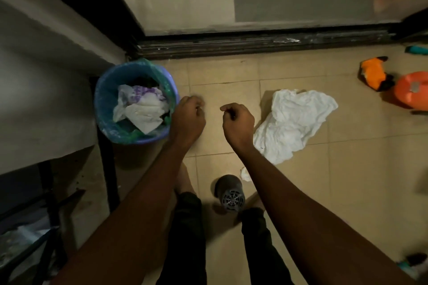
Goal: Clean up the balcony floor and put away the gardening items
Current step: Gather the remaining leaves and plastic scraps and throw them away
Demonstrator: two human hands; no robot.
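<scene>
Fingers (199,109) of L hand (188,118) curled, nothing visible in them, by blue bin (102,109) rim, prob because scraps go there. R hand (238,122) fisted too, looks empty, just beside crumpled white paper (298,120) on floor (347,169). Orange container (410,90) well apart.

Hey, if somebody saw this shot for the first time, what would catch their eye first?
Probably the blue bin at the left, stuffed with crumpled white paper, and the big crumpled white sheet lying on the tiles to its right. Between them the left hand and right hand hover with curled fingers, holding nothing visible. A bright orange container sits at the far right edge.
</scene>
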